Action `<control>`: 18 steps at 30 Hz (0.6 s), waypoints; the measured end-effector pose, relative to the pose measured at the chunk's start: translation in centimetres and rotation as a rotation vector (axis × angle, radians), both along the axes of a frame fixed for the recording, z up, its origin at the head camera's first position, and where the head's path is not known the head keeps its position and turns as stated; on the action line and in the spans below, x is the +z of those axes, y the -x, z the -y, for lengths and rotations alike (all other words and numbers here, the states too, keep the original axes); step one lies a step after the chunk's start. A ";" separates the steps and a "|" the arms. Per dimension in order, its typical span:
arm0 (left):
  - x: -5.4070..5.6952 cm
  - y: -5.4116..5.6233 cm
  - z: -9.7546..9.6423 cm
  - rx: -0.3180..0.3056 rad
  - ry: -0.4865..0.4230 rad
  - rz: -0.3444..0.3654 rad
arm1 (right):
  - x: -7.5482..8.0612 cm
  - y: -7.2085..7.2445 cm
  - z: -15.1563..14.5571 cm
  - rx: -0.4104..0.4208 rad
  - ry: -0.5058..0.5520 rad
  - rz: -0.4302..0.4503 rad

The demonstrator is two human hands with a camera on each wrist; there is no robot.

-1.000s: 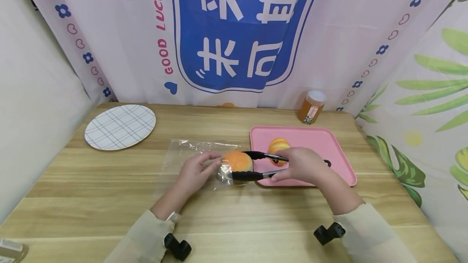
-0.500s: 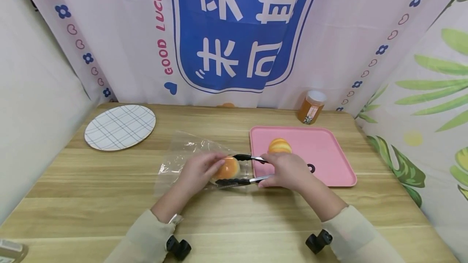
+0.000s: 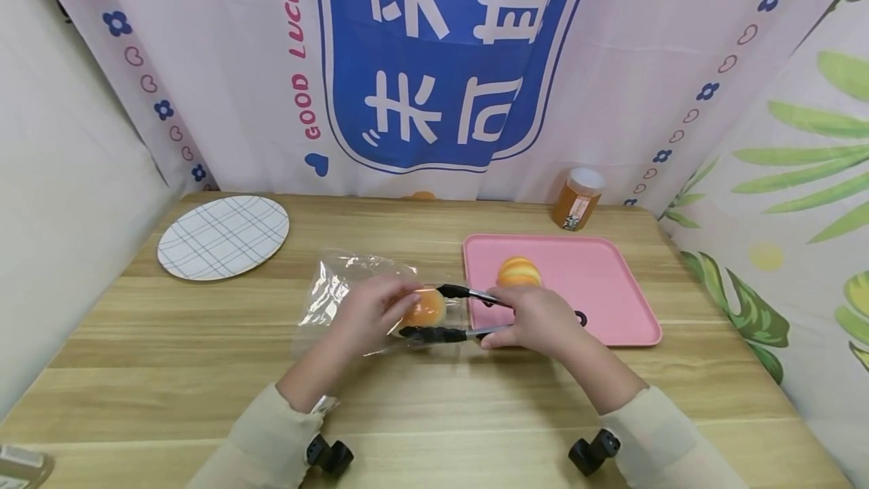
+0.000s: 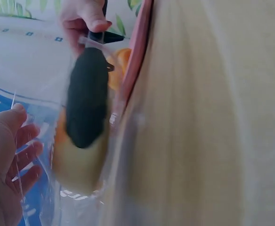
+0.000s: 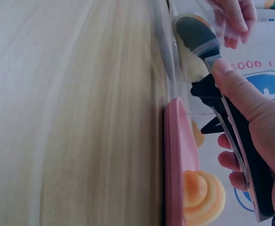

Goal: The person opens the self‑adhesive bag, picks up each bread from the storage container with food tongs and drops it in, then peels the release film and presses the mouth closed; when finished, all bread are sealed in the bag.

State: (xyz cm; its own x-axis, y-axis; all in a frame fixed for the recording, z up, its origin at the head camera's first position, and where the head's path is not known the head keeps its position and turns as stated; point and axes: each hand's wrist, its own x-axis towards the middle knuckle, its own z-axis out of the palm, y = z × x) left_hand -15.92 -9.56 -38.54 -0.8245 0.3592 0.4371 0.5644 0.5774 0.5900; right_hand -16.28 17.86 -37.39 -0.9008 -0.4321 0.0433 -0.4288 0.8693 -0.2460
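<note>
In the head view, my left hand (image 3: 370, 312) pinches the upper film of a clear plastic bag (image 3: 333, 285) at its mouth, thumb and fingertips close together. Inside the bag lies a round bun (image 3: 428, 309) with a glossy orange-brown top and pale sides. My right hand (image 3: 543, 321) grips metal tongs with black scalloped tips (image 3: 434, 334). These tips reach into the bag mouth, one on either side of the bun. The left wrist view shows one black tip (image 4: 87, 99) overlapping the bun's pale side (image 4: 78, 165). Fingers of my right hand (image 5: 264, 122) wrap the tong handles in its wrist view.
A swirled yellow-orange bun (image 3: 519, 272) sits on a pink tray (image 3: 611, 300) at right, under and beyond my right hand. Behind the tray stands a jar (image 3: 579, 200) with a white lid. A checked plate (image 3: 224, 236) lies at back left; a container (image 3: 23, 466) shows at front left.
My right hand has moved left with the tongs, carrying the bun deeper into the bag. Over the last half second, the hands have barely moved, and the bag's film has shifted.
</note>
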 end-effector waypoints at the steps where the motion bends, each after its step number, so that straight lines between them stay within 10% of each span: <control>1: -0.2 0.0 0.1 0.002 -0.014 0.017 | -0.1 0.0 0.0 -0.005 0.013 0.005; 18: -1.2 -0.3 0.2 0.014 -0.011 -0.057 | 0.4 0.5 1.3 0.062 -0.039 -0.054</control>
